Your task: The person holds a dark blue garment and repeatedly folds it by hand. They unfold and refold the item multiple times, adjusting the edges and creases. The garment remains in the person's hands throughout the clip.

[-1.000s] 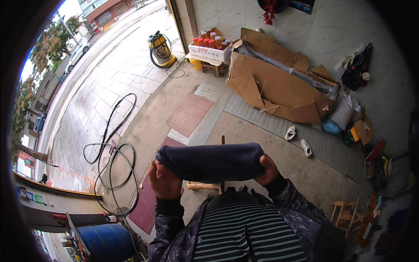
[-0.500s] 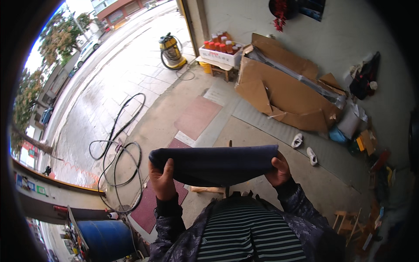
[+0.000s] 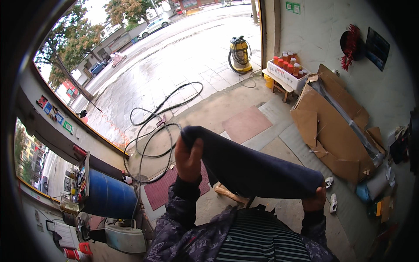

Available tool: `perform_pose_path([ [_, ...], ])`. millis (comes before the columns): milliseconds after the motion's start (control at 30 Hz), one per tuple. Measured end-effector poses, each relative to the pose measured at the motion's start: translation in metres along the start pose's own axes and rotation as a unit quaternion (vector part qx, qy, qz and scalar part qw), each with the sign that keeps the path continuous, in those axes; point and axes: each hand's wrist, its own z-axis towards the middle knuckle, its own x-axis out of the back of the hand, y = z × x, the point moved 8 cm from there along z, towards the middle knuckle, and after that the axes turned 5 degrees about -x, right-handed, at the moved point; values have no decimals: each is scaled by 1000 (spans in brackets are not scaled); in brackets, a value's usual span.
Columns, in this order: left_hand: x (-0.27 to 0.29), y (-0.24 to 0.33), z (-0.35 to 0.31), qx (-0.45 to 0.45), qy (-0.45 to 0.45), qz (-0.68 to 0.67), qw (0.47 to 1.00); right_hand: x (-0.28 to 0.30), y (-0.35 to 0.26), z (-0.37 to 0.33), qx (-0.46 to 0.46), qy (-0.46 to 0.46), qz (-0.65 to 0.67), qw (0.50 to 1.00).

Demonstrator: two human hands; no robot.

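A dark navy piece of cloth or soft mat [image 3: 253, 168], folded over along its far edge, is stretched between my two hands in front of my body. My left hand [image 3: 188, 162] grips its left end, thumb on the near face, fingers mostly hidden behind. At the lower right end my right hand [image 3: 315, 200] is closed on the other corner, with its fingers partly covered. The cloth slants down from left to right. Below it, part of a wooden stool or stand [image 3: 231, 194] shows near my legs.
A black hose [image 3: 168, 126] lies coiled at the doorway, beyond a red mat [image 3: 152, 192]. A yellow vacuum cleaner [image 3: 240, 54] stands outside. At right are a crate of red-capped jars [image 3: 286, 72], a large cardboard box [image 3: 331, 126] and white shoes [image 3: 333, 203]. A blue barrel [image 3: 109, 194] is at left.
My view has swung left, so the room appears shifted to the right. The cloth was level and now tilts, its left end higher and its right end lower. Both hands keep hold.
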Motion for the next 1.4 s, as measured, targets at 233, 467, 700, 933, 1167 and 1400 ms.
perform_pose_path([
  [233, 0, -84, -54, 210, -122, 150, 958, 0, -10, 20, -14, -2, 6, 1000],
  [467, 54, -107, -72, 210, 23, 37, 977, 41, -4, 26, -72, 55, -18, 996],
  [700, 52, -78, -67, 144, 109, 62, 982, 60, -18, 43, -89, 30, -22, 995],
  [933, 61, -62, -63, 74, 164, 113, 977, 73, -14, 51, -110, 6, -25, 994],
  [1167, 84, -74, -18, 32, 124, 148, 981, 73, 4, 56, -105, 35, -73, 991],
  [1400, 106, -92, 15, 48, 187, 28, 981, 92, 20, 72, -88, 117, -112, 983],
])
